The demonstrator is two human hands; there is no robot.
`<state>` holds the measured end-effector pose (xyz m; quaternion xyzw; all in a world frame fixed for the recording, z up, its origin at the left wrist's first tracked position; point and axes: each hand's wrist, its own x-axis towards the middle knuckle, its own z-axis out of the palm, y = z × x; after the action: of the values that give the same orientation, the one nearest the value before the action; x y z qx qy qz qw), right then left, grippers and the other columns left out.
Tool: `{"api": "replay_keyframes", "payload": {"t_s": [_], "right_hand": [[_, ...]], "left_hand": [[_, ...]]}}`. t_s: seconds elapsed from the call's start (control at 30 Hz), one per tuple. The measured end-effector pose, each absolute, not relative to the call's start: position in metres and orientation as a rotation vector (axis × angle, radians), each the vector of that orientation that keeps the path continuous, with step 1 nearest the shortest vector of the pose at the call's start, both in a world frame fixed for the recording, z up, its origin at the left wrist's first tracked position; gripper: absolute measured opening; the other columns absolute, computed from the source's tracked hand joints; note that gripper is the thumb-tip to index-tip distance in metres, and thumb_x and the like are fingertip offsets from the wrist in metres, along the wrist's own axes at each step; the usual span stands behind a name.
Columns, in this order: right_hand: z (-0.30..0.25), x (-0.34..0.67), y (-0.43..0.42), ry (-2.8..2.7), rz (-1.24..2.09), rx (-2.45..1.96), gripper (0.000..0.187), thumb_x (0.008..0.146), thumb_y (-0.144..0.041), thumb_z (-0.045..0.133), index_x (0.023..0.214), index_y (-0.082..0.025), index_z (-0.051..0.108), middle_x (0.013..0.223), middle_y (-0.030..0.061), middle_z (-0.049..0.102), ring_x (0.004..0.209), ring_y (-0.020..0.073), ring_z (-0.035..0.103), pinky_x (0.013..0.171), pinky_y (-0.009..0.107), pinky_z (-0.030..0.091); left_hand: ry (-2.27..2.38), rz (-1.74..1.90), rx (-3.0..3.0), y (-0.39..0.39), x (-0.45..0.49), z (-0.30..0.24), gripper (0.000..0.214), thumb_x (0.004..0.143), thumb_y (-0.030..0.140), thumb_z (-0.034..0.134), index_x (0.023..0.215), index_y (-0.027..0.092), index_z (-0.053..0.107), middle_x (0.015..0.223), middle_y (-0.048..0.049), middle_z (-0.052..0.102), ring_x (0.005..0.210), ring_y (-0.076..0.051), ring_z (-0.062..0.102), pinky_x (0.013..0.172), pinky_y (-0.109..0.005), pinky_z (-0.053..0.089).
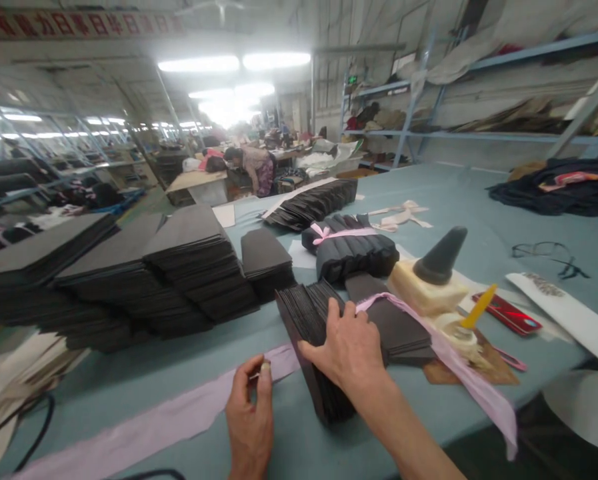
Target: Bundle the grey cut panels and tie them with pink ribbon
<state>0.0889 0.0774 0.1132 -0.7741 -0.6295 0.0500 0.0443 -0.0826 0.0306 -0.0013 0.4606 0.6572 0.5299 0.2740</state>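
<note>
My right hand grips a stack of thin dark fabric pieces standing on edge, thumb on the near-left side and fingers over the top. A pink fabric strip runs along the table to the stack and seems to pass beneath it. The strip's other end trails off to the right. Close to the strip, left of the stack, my left hand is curled with thumb and fingertips nearly together; whether the strip is pinched there is hidden. Behind the stack lies a dark bundle tied with pink ribbon.
Tall piles of dark pieces stand at left. To the right are a dark cone on a yellowish block, a yellow-handled tool, a red phone and glasses. A person bends over a table farther back.
</note>
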Motion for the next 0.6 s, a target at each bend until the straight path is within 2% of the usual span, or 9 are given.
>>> {"api": "replay_keyframes", "payload": {"t_s": [0.2, 0.43, 0.6], "right_hand": [[0.113, 0.089, 0.077, -1.935, 0.138, -2.368, 0.091, 0.081, -0.066, 0.074, 0.145, -0.004, 0.053, 0.125, 0.0274, 0.061, 0.111, 0.0413, 0.064, 0.091, 0.048, 0.053], [0.116, 0.087, 0.075, -1.962, 0.106, -2.374, 0.088, 0.084, -0.064, 0.072, 0.146, -0.004, 0.054, 0.123, 0.0263, 0.062, 0.112, 0.0414, 0.065, 0.089, 0.046, 0.054], [0.118, 0.087, 0.073, -1.993, 0.090, -2.387, 0.087, 0.086, -0.062, 0.072, 0.146, -0.002, 0.053, 0.123, 0.0265, 0.062, 0.113, 0.0419, 0.065, 0.089, 0.046, 0.054]], "left_hand": [[1.618, 1.472, 1.223, 0.090, -0.091, 0.034, 0.062, 0.082, 0.062, 0.070, 0.124, 0.017, 0.062, 0.121, -0.0161, 0.072, 0.108, -0.028, 0.071, 0.090, -0.042, 0.060], [1.640, 1.382, 1.714, 0.136, -0.094, 0.055, 0.040, 0.091, 0.036, 0.062, 0.127, 0.017, 0.062, 0.125, -0.0152, 0.071, 0.110, -0.026, 0.069, 0.101, -0.048, 0.057], [1.549, 1.286, 2.101, 0.160, -0.092, 0.083, 0.034, 0.094, 0.021, 0.058, 0.127, 0.016, 0.061, 0.127, -0.0139, 0.069, 0.122, -0.026, 0.065, 0.110, -0.044, 0.052]]}}
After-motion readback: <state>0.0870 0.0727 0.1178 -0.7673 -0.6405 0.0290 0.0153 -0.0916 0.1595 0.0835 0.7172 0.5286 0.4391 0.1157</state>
